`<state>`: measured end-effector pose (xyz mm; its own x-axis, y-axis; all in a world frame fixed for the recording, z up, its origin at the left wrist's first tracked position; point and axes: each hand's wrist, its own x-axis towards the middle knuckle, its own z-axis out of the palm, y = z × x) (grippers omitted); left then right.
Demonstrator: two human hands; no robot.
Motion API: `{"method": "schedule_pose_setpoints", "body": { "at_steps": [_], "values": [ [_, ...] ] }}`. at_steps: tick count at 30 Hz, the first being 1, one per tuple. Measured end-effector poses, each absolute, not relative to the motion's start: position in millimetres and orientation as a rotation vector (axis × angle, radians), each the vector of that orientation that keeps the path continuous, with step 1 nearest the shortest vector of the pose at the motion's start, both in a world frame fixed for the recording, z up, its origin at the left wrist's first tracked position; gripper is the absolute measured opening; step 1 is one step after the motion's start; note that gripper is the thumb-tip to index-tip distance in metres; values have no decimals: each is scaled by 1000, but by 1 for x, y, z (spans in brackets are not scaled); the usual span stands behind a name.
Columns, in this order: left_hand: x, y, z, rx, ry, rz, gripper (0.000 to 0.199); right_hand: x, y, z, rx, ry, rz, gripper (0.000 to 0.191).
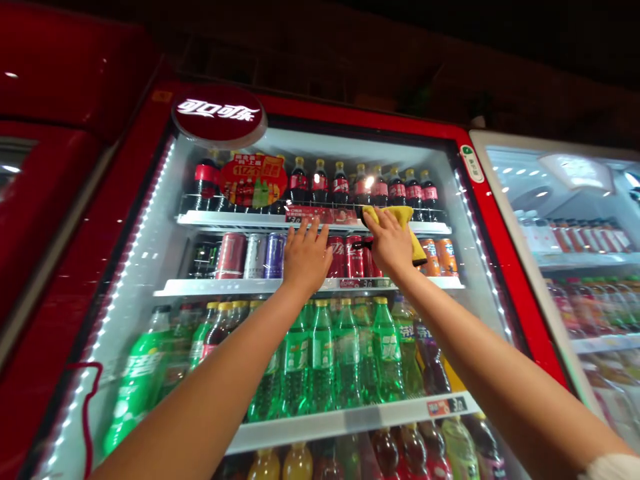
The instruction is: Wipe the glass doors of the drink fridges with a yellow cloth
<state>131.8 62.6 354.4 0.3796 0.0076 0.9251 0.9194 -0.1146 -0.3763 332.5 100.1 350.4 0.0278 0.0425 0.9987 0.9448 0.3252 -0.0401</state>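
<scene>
A red-framed drinks fridge with a glass door [350, 140] stands in front of me. My left hand [306, 257] lies against the glass with its fingers spread, holding nothing. To its right, my right hand [393, 241] presses a yellow cloth [404, 217] with a dark edge to the glass. Part of the cloth is hidden under my fingers. Behind my hands are the upper shelf with cola bottles [341, 183] and the shelf with several drink cans [355, 259].
Green soda bottles [323, 340] fill the shelf below my hands. A round lit sign [217, 115] juts out at the door's top left. A second fridge [590, 253] adjoins on the right, and a red cabinet [50, 200] stands at the left.
</scene>
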Motion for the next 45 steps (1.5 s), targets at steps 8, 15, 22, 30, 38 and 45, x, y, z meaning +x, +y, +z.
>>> {"method": "schedule_pose_setpoints", "body": {
  "at_steps": [8, 15, 22, 30, 38, 45],
  "values": [
    [133, 64, 353, -1440, -892, -956, 52, 324, 103, 339, -909, -1427, -1004, 69],
    [131, 67, 352, -1522, -826, -1017, 52, 360, 119, 351, -1014, -1144, -863, 67],
    [148, 76, 344, -1617, -722, -1058, 54, 355, 123, 350, -1011, -1324, -1080, 72],
    [150, 73, 337, -1610, -736, -933, 51, 395, 142, 342, -960, -1080, -944, 58],
    [197, 80, 342, -1606, -725, -902, 53, 422, 144, 357, -789, -1248, -987, 54],
    [226, 85, 334, -1621, -776, -890, 54, 451, 155, 306, -879, -1110, -901, 56]
  ]
}}
